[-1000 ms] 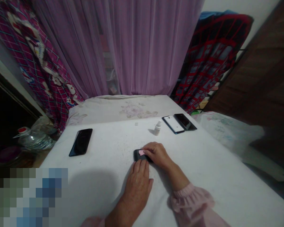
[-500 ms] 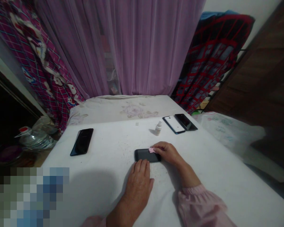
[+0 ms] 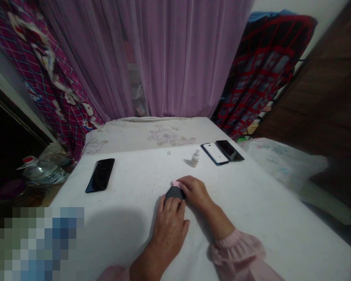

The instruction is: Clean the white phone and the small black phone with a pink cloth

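A dark smartphone [image 3: 174,192] lies on the white cloth in front of me, partly hidden by both hands. My left hand [image 3: 171,222] rests with its fingers stretched over the phone's near side, thumb apart. Between the fingertips of my right hand [image 3: 195,192] is a small pink cloth [image 3: 176,183], held at the phone's far edge. Beyond my right hand, a small white bottle [image 3: 195,159] stands upright.
A black phone [image 3: 100,175] lies at the left on the white tablecloth [image 3: 128,171]. A white-backed phone [image 3: 215,153] and another dark phone [image 3: 229,150] lie side by side at the back right. Purple curtains [image 3: 178,58] hang behind the table.
My right hand has moved left along the phone with the pink cloth. The fingers of my left hand now cover more of the phone, and less of its surface shows.
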A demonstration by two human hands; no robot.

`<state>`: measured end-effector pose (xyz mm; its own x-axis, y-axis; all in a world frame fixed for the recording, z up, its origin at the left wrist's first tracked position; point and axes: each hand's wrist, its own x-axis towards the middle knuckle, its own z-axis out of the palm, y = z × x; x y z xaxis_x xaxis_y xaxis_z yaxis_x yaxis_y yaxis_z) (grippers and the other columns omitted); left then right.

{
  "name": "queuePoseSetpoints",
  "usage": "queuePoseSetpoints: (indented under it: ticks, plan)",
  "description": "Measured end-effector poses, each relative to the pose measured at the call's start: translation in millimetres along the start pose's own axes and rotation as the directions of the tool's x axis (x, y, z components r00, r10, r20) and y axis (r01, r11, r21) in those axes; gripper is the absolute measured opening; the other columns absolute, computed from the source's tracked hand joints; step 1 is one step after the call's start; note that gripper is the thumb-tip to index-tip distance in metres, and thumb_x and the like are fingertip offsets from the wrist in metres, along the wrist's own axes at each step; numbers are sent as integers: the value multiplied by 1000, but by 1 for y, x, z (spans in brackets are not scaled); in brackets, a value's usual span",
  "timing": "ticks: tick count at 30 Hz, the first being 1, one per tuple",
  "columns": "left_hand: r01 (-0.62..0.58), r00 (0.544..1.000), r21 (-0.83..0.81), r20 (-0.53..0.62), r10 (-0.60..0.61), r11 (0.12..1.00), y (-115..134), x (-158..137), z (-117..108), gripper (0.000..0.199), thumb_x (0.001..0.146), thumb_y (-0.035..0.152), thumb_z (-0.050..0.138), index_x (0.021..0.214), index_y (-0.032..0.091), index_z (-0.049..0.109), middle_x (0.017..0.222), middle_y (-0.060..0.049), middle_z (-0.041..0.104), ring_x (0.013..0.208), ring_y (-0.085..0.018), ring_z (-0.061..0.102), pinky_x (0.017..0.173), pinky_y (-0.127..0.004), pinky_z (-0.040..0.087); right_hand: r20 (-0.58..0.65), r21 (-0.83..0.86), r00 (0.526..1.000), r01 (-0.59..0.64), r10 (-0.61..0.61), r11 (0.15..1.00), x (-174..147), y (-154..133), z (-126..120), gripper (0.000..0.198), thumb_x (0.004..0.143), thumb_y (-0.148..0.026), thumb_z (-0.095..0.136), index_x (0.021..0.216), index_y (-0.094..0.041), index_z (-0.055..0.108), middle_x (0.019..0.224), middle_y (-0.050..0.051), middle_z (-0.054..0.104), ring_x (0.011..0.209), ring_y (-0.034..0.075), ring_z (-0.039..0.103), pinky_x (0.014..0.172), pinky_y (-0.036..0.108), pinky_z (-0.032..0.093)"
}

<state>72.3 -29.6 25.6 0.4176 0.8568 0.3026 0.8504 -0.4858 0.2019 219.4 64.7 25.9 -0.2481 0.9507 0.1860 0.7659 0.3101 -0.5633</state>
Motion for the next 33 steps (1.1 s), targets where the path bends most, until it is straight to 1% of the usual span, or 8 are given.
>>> queuePoseSetpoints:
  ticks: [4,8,13,17,20,24,28,33]
  plan:
    - [-13,1000,-34,14,13,999,-6,-3,5,45,93,32,55,135,18,51,139,-10,56,132,-32,44,112,-62,30,-64,-25,994,-93,91,995,2,3,5,26,91,-19,52,104,-22,74,103,7,74,97,20,67,86,30,48]
    - [-35,999,-20,8,36,999,-9,-5,13,44,96,27,48,139,15,48,143,-10,54,135,-30,43,111,-58,35,-102,-65,982,-167,160,984,3,4,5,29,92,-20,50,109,-22,73,107,9,72,96,22,67,86,32,48]
    - [-79,997,60,-18,80,995,-13,-3,21,42,95,12,40,136,18,52,138,-8,60,129,-26,51,105,-49,43,-1,41,998,-65,66,997,1,6,0,27,87,-19,54,102,-26,75,103,5,73,97,20,65,87,32,48]
    - [-70,997,95,-35,73,993,-13,-4,25,43,94,10,41,135,17,53,137,-8,61,128,-25,53,101,-44,47,48,160,999,-14,7,987,0,8,-3,24,83,-17,58,95,-24,76,103,4,74,100,20,64,92,34,47]
    - [-70,996,99,-47,75,993,-11,-4,24,41,95,11,43,134,17,54,137,-8,60,127,-25,54,99,-44,48,44,125,998,-48,42,991,1,5,-2,23,85,-18,58,97,-25,76,103,3,74,100,20,64,90,34,48]
    - [-96,994,87,-36,99,992,-10,-4,22,39,96,14,45,134,16,54,136,-8,61,127,-25,54,99,-44,48,-23,-10,993,-112,112,994,5,-2,3,25,90,-21,54,102,-27,75,104,3,74,100,21,65,87,33,48]
    - [-93,994,85,-40,97,992,-10,-4,20,39,96,14,45,134,18,54,135,-8,62,128,-25,54,98,-44,49,-81,-57,984,-165,161,985,9,-5,9,25,92,-23,53,104,-27,74,107,5,74,99,21,66,86,32,48]
    - [-88,995,69,-29,90,994,-10,-3,22,40,96,14,46,135,18,52,136,-9,61,128,-25,54,99,-43,48,-24,18,996,-87,87,996,8,-1,5,25,91,-22,53,103,-25,74,105,5,74,99,21,65,87,34,48]
